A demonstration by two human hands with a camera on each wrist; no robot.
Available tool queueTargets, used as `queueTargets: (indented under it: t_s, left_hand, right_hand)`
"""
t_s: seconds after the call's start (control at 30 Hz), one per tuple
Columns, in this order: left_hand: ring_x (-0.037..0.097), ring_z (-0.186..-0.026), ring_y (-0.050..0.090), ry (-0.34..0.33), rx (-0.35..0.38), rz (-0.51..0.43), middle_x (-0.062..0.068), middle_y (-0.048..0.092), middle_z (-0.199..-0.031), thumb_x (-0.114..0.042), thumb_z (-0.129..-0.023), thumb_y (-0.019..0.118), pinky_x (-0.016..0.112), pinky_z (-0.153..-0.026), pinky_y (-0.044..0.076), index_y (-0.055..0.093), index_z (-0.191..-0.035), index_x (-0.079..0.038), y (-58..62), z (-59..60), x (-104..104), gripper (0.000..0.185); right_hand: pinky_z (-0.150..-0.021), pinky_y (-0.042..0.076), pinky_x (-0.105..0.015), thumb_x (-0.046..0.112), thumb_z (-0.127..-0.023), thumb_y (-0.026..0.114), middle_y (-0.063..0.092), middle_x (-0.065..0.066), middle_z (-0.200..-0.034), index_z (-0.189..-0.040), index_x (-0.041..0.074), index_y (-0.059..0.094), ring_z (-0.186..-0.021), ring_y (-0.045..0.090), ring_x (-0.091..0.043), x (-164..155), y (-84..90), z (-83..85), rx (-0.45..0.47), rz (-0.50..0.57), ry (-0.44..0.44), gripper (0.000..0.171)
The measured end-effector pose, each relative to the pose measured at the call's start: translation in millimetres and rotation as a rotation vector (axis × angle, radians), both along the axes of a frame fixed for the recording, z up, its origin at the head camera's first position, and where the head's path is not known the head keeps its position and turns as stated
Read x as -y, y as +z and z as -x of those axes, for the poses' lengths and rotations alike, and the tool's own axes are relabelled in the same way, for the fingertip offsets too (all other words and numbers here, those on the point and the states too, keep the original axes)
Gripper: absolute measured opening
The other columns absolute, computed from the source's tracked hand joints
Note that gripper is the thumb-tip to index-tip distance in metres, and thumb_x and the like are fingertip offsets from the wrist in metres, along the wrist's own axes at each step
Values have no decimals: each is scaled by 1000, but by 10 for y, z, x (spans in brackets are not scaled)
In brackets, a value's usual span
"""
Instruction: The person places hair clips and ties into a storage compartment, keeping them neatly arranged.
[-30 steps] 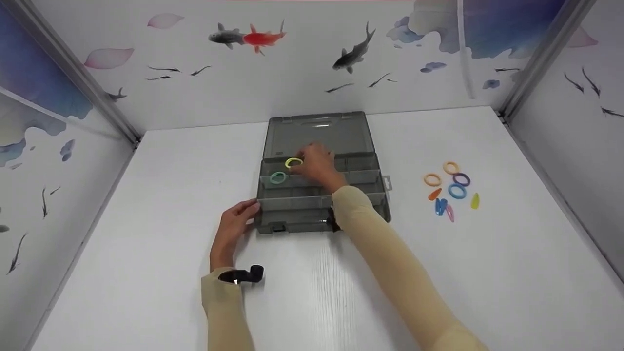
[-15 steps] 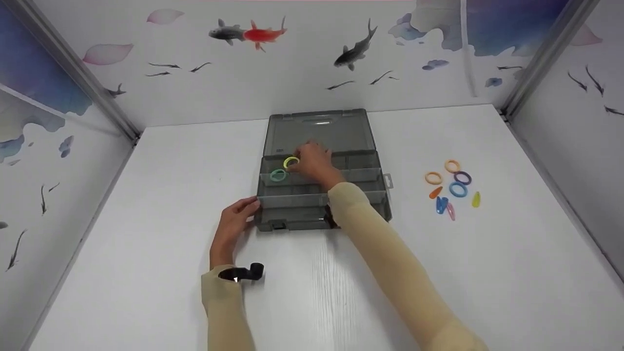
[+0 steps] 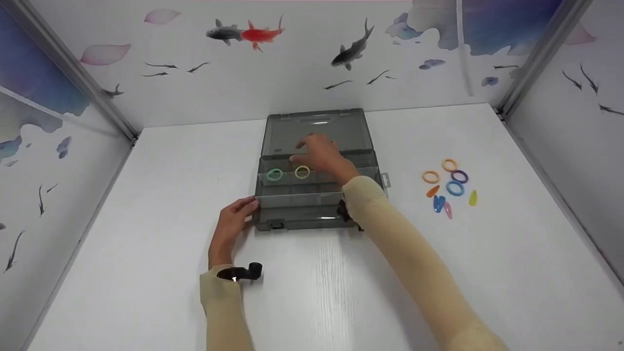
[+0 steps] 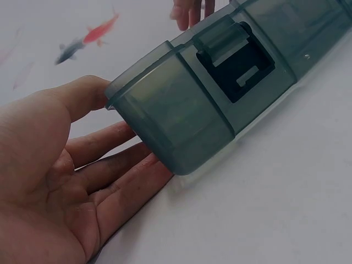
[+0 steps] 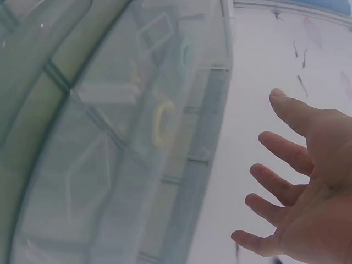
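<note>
A grey see-through compartment box (image 3: 304,224) lies on the table with its lid raised flat toward the back wall. My left hand (image 3: 231,225) rests against the box's front left corner; in the left wrist view its thumb touches the rim and the extended fingers lie along the side wall. Over the rear compartments hovers my right hand (image 3: 319,152), fingers spread and holding nothing. Just below its thumb a pale yellow hair tie (image 3: 296,172) lies in the box, with a green hair tie (image 3: 267,175) to its left.
To the right of the box lie two orange hair ties (image 3: 423,177), a purple one (image 3: 466,177) and a blue one (image 3: 448,189). Near them are several small hair clips, among them an orange clip (image 3: 433,191) and a yellow clip (image 3: 473,198). Printed walls border the table.
My right hand has let go of the yellow hair tie, which now lies in the box right of the green one. Its fingers have spread and lifted. My left hand has stayed put.
</note>
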State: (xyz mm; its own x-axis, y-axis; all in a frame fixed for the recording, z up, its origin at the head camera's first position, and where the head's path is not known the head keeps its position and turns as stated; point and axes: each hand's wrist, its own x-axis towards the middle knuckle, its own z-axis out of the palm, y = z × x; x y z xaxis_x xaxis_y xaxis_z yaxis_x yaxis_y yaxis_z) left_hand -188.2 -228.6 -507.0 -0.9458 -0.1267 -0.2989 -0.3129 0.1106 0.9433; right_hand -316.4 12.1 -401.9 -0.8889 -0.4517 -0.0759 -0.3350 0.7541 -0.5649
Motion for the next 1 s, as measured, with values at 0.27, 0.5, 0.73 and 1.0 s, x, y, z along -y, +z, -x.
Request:
queueTargets:
  t_s: [0.27, 0.5, 0.73, 1.0]
  left_hand:
    - [25, -137, 50, 11, 23, 22, 9, 53, -149, -37, -99, 63, 46, -115, 39, 57, -142, -13, -17, -9, 25, 49]
    - [26, -136, 50, 14, 26, 23, 9, 53, -148, -36, -99, 62, 45, -114, 41, 56, -142, -13, -4, 7, 30, 50]
    - [26, -136, 50, 12, 32, 24, 9, 53, -149, -37, -99, 62, 45, -115, 41, 56, -142, -12, 5, 13, 19, 50]
    - [25, -135, 50, 11, 37, 34, 9, 54, -147, -38, -99, 63, 45, -114, 41, 56, -142, -14, 23, 11, -15, 50]
  right_hand:
    - [-120, 16, -67, 38, -96, 67, 44, -14, -154, -135, 11, 61, -146, 35, -34, -327, 167, -112, -77, -5, 65, 48]
    - [-119, 24, -60, 33, -96, 69, 46, -15, -149, -135, 9, 60, -143, 38, -35, -699, 172, -220, -142, 37, 83, 47]
    - [-117, 30, -58, 27, -95, 71, 48, -17, -145, -135, 7, 59, -138, 43, -36, -1115, 108, -336, -196, 130, 93, 47]
    - [-111, 41, -52, 18, -92, 74, 53, -17, -140, -134, 5, 60, -136, 47, -35, -1598, -20, -435, -213, 225, 57, 46]
